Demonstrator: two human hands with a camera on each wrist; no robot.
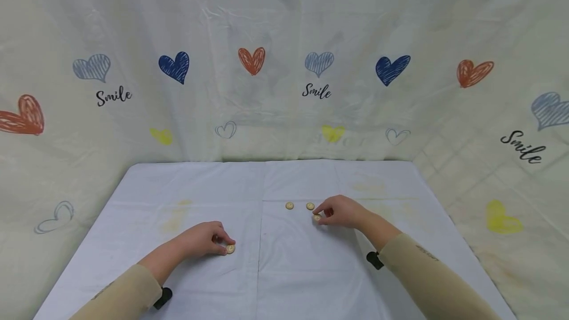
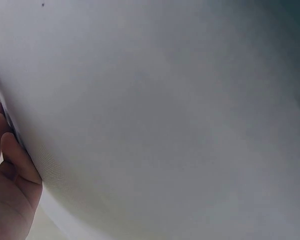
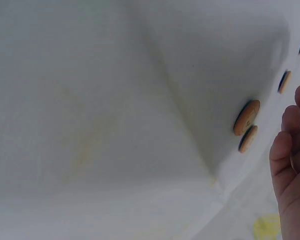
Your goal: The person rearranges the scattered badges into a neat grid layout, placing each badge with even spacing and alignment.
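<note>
My left hand [image 1: 200,241] pinches a small round wooden button [image 1: 230,249] between thumb and index finger, low over the white cloth. Farther right, my right hand [image 1: 344,211] has thumb and index finger about the edges of another button [image 1: 317,217]. Just behind that one lies a third button [image 1: 310,206], and to its left is one more [image 1: 289,205]. In the left wrist view only curled fingers [image 2: 17,157] show at the left edge, and no button is seen there. Several buttons [image 3: 246,117] appear beside my right fingers [image 3: 281,155] in the right wrist view.
A white cloth [image 1: 302,270] with a few folds and faint yellow stains covers the table. Behind and beside it hangs a pale sheet [image 1: 284,23] printed with hearts and the word "Smile". A black strap end [image 1: 375,260] hangs at the right cuff.
</note>
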